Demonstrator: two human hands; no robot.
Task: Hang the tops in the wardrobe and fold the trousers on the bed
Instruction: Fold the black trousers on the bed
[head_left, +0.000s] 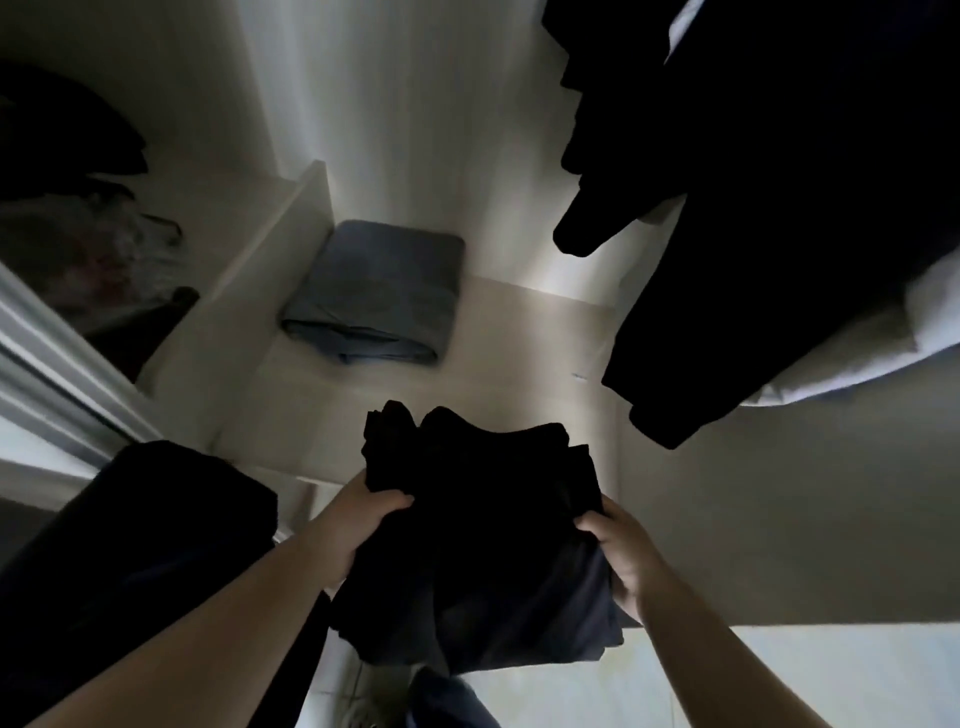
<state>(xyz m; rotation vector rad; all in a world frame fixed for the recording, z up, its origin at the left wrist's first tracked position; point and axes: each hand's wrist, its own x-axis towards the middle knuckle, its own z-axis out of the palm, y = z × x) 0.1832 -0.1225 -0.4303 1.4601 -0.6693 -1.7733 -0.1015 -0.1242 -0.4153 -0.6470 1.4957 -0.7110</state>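
The person stands at the open wardrobe (363, 130), looking down onto its pale shelf (519, 332). Both hands carry a folded black bundle (478, 530), most likely trousers, though the cloth is too dark to tell its seams. The left hand (358, 519) grips the bundle's left edge, thumb on top and fingers curled under; the right hand (623, 551) pinches the right edge the same way. Holding both sides at once probably keeps the folds from slipping open while the bundle is in the air. It hangs just over the shelf's front edge, not resting on it.

At the back left corner of the shelf, close against the upright divider (280, 249), lies a folded blue-grey cloth (374, 296). Tucked there, it leaves the front and right of the shelf bare, which looks like the spot the bundle is meant for. Dark tops (753, 208) hang over the shelf's right side, so the hanging seems at least partly done. Left of the divider, a dim compartment holds heaped clothes (93, 244), too murky to name.

The next move likely calls for lowering the bundle flat, level on both sides.
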